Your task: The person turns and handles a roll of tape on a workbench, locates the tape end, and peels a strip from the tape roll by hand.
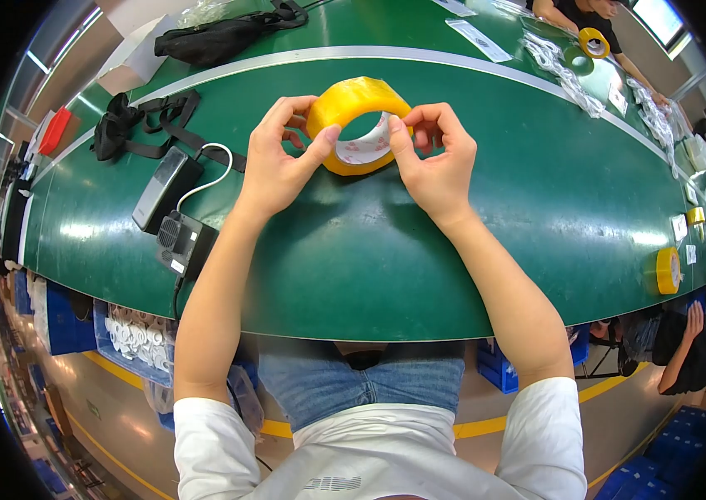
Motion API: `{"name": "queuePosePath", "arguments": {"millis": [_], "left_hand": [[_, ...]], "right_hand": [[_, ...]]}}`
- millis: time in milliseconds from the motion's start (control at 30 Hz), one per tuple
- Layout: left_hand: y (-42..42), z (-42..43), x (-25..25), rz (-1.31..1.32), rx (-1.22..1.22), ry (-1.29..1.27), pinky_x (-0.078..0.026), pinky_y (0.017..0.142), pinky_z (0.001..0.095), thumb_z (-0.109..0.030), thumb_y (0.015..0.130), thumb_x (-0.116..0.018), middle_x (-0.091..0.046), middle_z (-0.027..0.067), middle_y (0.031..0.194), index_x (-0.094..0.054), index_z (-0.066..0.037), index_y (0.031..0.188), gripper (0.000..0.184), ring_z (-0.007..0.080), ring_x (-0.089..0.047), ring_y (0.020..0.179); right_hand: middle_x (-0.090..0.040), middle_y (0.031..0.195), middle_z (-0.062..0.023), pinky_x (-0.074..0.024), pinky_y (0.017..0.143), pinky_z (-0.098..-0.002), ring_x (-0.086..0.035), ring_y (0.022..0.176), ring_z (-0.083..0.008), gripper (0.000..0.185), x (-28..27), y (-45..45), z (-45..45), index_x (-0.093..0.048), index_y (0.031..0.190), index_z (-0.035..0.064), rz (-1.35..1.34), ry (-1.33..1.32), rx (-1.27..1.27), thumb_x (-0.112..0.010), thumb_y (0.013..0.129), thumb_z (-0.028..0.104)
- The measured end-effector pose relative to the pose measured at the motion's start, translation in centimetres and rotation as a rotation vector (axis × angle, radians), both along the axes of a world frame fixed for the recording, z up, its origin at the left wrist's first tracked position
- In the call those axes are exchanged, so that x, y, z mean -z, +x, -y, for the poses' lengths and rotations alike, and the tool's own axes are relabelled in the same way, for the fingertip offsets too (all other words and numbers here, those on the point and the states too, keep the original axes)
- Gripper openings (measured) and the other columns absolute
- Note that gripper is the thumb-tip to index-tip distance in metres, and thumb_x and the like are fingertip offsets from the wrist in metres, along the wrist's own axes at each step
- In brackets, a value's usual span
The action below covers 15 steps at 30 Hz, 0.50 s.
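Observation:
A roll of yellow tape [351, 98] is held up over the green table [369, 267], its white inner core facing me. My left hand [282, 154] grips the roll's left side, thumb on the near rim and fingers behind. On the right side my right hand [438, 157] pinches the rim between thumb and curled fingers. Both hands are in contact with the same roll, which is tilted toward me.
Black devices [184, 242] with a white cable and black straps [161, 121] lie at the left. A black bag [219, 37] is at the back. Another tape roll [668, 271] stands at the right edge. Co-workers [590, 17] are at the right, near bundled white cables [561, 71].

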<state>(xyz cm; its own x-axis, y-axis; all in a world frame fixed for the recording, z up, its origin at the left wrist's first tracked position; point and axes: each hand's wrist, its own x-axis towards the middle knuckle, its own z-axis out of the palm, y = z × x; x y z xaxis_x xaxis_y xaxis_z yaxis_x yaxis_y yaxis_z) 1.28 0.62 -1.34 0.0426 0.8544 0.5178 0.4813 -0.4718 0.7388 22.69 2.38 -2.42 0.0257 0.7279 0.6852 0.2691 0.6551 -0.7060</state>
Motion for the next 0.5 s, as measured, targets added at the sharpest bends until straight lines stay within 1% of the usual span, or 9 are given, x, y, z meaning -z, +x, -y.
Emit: {"name": "queuePosePath", "arguments": {"millis": [33, 67, 133, 167, 300, 400, 467, 500], "left_hand": [[0.0, 0.0, 0.1, 0.009, -0.005, 0.007, -0.05, 0.074, 0.0274, -0.029, 0.087, -0.078, -0.066, 0.0068, 0.106, -0.065, -0.001, 0.115, 0.042, 0.0166, -0.062, 0.09], [0.1, 0.0, 0.1, 0.009, -0.004, 0.007, -0.05, 0.074, 0.0274, -0.029, 0.087, -0.078, -0.066, 0.0068, 0.106, -0.065, -0.001, 0.115, 0.042, 0.0166, -0.062, 0.09], [0.1, -0.1, 0.2, 0.059, -0.034, -0.044, -0.049, 0.072, 0.0262, -0.03, 0.087, -0.079, -0.068, 0.0064, 0.104, -0.066, -0.001, 0.115, 0.042, 0.0153, -0.062, 0.086], [0.1, 0.0, 0.2, 0.059, -0.033, -0.044, -0.049, 0.072, 0.0262, -0.03, 0.087, -0.079, -0.068, 0.0064, 0.104, -0.066, -0.001, 0.115, 0.042, 0.0153, -0.062, 0.086], [0.2, 0.1, -0.1, 0.058, -0.05, -0.053, -0.049, 0.071, 0.0253, -0.03, 0.086, -0.08, -0.07, 0.0064, 0.103, -0.066, -0.001, 0.114, 0.043, 0.014, -0.062, 0.084], [0.3, 0.3, -0.3, 0.057, -0.05, -0.051, -0.049, 0.071, 0.0253, -0.03, 0.085, -0.081, -0.071, 0.0064, 0.102, -0.066, -0.001, 0.114, 0.044, 0.0138, -0.063, 0.084], [0.4, 0.2, -0.2, 0.063, -0.044, -0.055, -0.05, 0.072, 0.0255, -0.031, 0.084, -0.082, -0.071, 0.0065, 0.102, -0.067, -0.001, 0.114, 0.045, 0.0138, -0.063, 0.084], [0.3, 0.1, 0.0, 0.057, -0.033, -0.034, -0.05, 0.072, 0.0257, -0.031, 0.084, -0.082, -0.071, 0.0065, 0.102, -0.067, -0.001, 0.114, 0.045, 0.0139, -0.063, 0.084]], "right_hand": [[-0.058, 0.067, 0.0019, -0.0385, 0.053, -0.021, -0.05, 0.058, -0.0056, 0.018, 0.0, -0.2, 0.4, -0.065, 0.082, 0.0012, -0.077, -0.114, -0.069, -0.078, 0.088, 0.013], [-0.058, 0.067, 0.0019, -0.0385, 0.053, -0.021, -0.05, 0.058, -0.0056, 0.018, 0.0, -0.4, 0.6, -0.065, 0.082, 0.0012, -0.077, -0.114, -0.068, -0.078, 0.088, 0.013], [-0.057, 0.061, 0.0041, -0.0352, 0.051, -0.0184, -0.047, 0.055, -0.0007, 0.014, 0.0, -0.9, 0.9, -0.069, 0.087, 0.0002, -0.152, -0.197, -0.188, -0.075, 0.09, 0.012], [-0.061, 0.064, 0.0034, -0.0365, 0.052, -0.0179, -0.048, 0.056, 0.0001, 0.012, 0.1, -0.9, 1.0, -0.073, 0.094, -0.0012, -0.141, -0.255, -0.229, -0.074, 0.091, 0.01], [-0.061, 0.064, 0.0034, -0.0371, 0.052, -0.018, -0.049, 0.056, 0.0, 0.013, 0.3, -1.3, 1.1, -0.075, 0.095, -0.0016, -0.167, -0.358, -0.304, -0.076, 0.09, 0.011], [-0.063, 0.064, 0.002, -0.0393, 0.053, -0.0187, -0.051, 0.057, -0.0008, 0.012, 0.2, -1.1, 1.4, -0.076, 0.094, -0.0012, -0.095, -0.397, -0.348, -0.076, 0.089, 0.01], [-0.065, 0.065, -0.0011, -0.0414, 0.054, -0.0199, -0.053, 0.056, -0.0027, 0.011, 0.1, -1.2, 1.6, -0.076, 0.094, -0.0002, 0.0, -0.36, -0.371, -0.076, 0.088, 0.009], [-0.067, 0.066, -0.0057, -0.0451, 0.054, -0.0225, -0.058, 0.055, -0.0073, 0.012, 0.2, -1.2, 1.5, -0.076, 0.095, 0.0012, 0.07, -0.311, -0.356, -0.076, 0.086, 0.009]]}}
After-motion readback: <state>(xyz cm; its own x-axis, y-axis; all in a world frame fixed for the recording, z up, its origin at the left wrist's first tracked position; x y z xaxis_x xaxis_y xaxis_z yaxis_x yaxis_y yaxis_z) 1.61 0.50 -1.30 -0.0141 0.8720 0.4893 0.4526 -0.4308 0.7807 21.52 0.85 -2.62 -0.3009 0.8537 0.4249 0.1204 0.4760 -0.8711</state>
